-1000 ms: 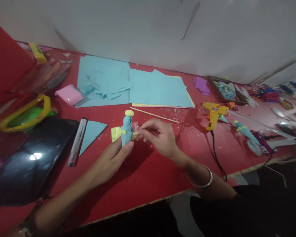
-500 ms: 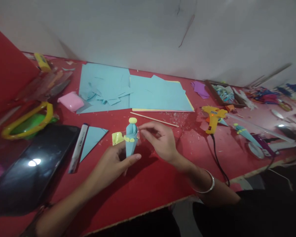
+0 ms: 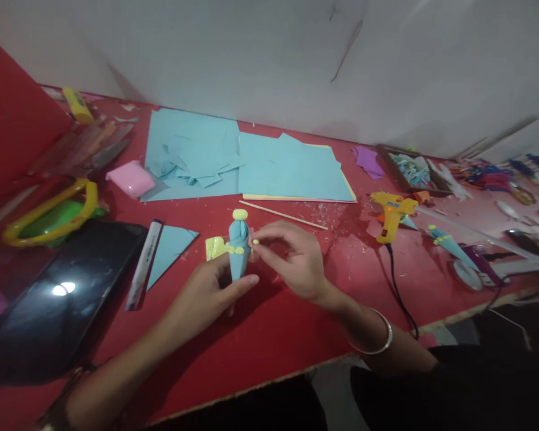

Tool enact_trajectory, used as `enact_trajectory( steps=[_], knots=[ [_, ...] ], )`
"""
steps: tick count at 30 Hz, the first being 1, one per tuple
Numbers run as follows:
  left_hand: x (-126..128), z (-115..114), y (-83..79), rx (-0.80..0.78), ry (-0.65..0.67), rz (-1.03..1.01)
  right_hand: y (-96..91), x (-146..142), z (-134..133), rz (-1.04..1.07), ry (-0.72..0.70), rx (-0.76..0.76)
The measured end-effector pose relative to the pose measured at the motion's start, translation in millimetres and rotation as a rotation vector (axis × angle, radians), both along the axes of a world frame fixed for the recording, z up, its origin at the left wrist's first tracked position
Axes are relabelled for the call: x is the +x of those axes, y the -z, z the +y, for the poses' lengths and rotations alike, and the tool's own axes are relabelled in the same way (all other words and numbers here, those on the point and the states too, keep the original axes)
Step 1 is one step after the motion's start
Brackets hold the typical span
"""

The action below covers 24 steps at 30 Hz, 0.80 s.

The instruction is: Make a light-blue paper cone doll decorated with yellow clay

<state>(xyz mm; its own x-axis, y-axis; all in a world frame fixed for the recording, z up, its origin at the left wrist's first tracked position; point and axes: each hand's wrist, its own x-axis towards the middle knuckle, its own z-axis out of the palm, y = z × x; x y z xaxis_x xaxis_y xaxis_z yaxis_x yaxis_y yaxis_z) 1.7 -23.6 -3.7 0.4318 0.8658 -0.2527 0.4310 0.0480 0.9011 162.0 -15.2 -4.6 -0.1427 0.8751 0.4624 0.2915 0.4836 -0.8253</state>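
My left hand (image 3: 206, 293) grips a small light-blue paper cone figure (image 3: 239, 251) by its lower tip, holding it upright over the red table (image 3: 260, 335). The figure has a yellow ball on top and a row of yellow dots around its middle. My right hand (image 3: 291, 257) is closed in a pinch beside the figure, with a tiny yellow dot (image 3: 255, 241) at its fingertips, almost touching the cone. A crumpled yellow scrap (image 3: 214, 246) lies just left of the figure.
Light-blue paper sheets (image 3: 251, 161) lie at the back. A thin wooden stick (image 3: 282, 214), a white marker (image 3: 142, 263), a blue paper triangle (image 3: 168, 248), a black tablet (image 3: 49, 293), a pink lump (image 3: 130, 178) and a yellow glue gun (image 3: 391, 215) surround the hands. Another blue cone (image 3: 449, 244) lies right.
My left hand has shifted its grip down to the cone's tip and stood the figure upright. My right hand has brought a yellow dot close to the cone's side.
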Motion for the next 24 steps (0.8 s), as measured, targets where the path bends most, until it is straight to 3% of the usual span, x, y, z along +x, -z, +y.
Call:
enact_trajectory(
  steps=[11,24],
  knots=[
    [1.0,-0.5,3.3,0.068,-0.005,0.025,-1.7,-1.0,-0.3,-0.051,-0.038,0.123],
    [0.4,0.0,6.7,0.14,-0.014,0.064,0.1,-2.9,-0.4,-0.085,-0.051,0.135]
  ],
)
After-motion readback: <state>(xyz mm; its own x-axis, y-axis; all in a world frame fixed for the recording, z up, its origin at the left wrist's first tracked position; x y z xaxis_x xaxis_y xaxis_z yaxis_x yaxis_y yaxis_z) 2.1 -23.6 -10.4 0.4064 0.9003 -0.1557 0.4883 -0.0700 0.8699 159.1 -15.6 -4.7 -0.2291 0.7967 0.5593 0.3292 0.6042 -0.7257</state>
